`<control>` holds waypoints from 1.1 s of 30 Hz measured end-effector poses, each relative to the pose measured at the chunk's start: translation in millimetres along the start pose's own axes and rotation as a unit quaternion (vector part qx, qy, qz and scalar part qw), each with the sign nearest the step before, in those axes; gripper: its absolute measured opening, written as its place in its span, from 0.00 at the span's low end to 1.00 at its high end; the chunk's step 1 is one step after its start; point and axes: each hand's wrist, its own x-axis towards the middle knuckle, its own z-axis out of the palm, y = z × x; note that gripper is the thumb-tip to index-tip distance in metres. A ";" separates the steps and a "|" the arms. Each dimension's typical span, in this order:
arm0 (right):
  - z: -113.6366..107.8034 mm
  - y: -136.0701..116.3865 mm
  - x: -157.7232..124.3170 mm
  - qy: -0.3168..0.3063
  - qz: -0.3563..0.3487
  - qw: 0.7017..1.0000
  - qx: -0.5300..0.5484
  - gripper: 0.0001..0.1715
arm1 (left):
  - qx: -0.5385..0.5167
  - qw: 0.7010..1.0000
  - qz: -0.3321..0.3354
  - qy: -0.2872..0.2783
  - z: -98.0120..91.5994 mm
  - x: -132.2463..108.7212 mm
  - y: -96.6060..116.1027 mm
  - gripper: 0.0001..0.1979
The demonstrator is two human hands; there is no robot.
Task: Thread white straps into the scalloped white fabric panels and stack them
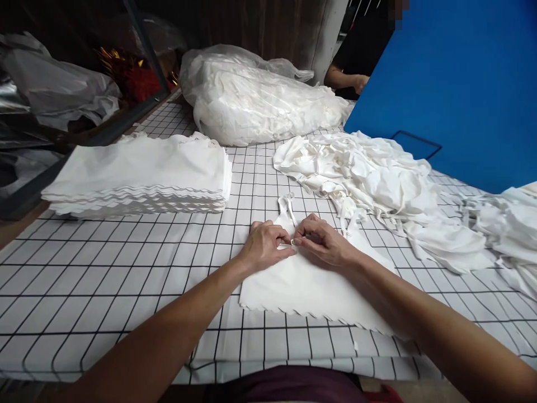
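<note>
A flat white cloth bag (302, 288) with a scalloped near edge lies on the checked tablecloth (104, 280) in front of me. My left hand (265, 244) and my right hand (321, 242) meet over its far end. Both pinch the thin white drawstring (291, 242) between thumb and fingers. The string's loose loop (286, 204) trails away beyond my hands.
A neat stack of flat white bags (142, 173) sits at the left. A loose heap of white bags (369, 176) lies at the right, with more at the far right (509, 229). A clear plastic sack of white cloth (260, 98) rests behind. A blue board (461, 84) stands at right; another person's arm (346, 80) shows beyond it.
</note>
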 end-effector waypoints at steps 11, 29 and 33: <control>14.3 0.1 -6.4 0.061 -0.037 0.996 -0.053 0.04 | -0.008 1.000 -0.013 -0.002 0.5 1.2 2.9 0.09; 18.4 -3.1 -7.7 0.090 -0.083 0.988 -0.091 0.03 | 0.013 1.000 -0.021 -0.005 -0.6 1.6 7.9 0.06; 18.3 -2.1 -8.2 0.082 -0.080 0.988 -0.099 0.02 | 0.011 1.000 -0.022 -0.004 -0.6 1.2 7.0 0.06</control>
